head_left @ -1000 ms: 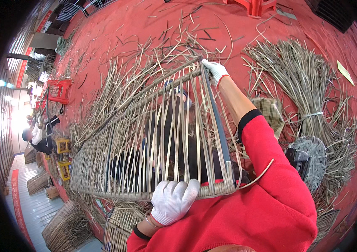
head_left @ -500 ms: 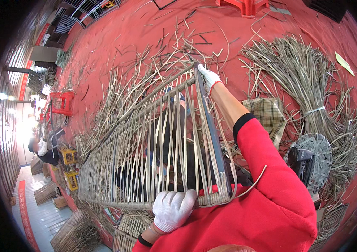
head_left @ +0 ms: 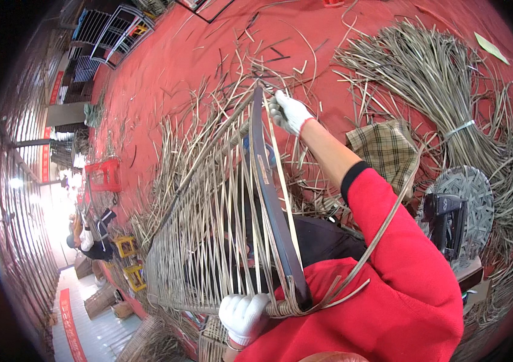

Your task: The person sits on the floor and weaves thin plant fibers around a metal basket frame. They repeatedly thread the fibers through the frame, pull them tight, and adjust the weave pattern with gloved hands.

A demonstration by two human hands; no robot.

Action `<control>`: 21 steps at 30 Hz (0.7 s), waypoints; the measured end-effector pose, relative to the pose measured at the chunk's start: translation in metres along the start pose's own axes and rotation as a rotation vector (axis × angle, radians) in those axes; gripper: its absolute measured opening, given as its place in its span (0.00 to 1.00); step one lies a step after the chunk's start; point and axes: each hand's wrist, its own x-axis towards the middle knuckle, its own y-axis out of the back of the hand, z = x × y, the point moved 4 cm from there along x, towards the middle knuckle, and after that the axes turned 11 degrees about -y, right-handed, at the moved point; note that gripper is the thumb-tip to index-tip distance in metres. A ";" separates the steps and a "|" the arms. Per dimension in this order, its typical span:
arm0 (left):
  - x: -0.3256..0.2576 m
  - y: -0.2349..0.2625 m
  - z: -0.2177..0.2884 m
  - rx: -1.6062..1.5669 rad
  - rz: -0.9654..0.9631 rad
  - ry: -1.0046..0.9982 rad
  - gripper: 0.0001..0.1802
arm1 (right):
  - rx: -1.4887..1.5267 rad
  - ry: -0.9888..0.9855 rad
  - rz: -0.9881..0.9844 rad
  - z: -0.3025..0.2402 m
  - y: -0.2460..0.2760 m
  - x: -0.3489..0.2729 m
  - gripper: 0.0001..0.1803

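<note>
A half-woven wicker frame (head_left: 220, 223) with a dark metal bar (head_left: 276, 211) along its right side leans over my lap. My left hand (head_left: 243, 317), in a white knit glove, is closed around the wrapped near rail. Beside the bar's far end, my gloved right hand (head_left: 291, 113) has its fingers curled shut on a pale wicker strip (head_left: 285, 187), which runs down along the bar toward the near corner. Loose strip ends (head_left: 350, 289) stick out from that corner over my red sleeve. The right fingertips are partly hidden.
A tied bundle of wicker strips (head_left: 431, 78) lies at the right, near a checked cloth (head_left: 383, 148). A black handheld tool (head_left: 449, 220) rests on a round woven-patterned seat (head_left: 470, 187). Strip scraps cover the red floor. A red stool (head_left: 103, 175) and a person (head_left: 91, 235) are at the left.
My right hand has come off the frame's far corner and now pinches a strip just right of it. The frame has turned, showing more of the bar's outer face. My left hand keeps its hold.
</note>
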 end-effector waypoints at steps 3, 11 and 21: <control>0.002 -0.003 -0.001 0.023 0.032 -0.008 0.07 | -0.379 0.137 -0.037 0.000 0.032 -0.063 0.13; 0.006 -0.006 -0.006 0.071 -0.018 -0.024 0.19 | -0.849 0.034 -0.089 0.033 0.062 -0.199 0.13; 0.019 -0.008 -0.024 0.097 0.057 -0.051 0.31 | -0.810 0.081 -0.461 0.006 -0.002 -0.337 0.48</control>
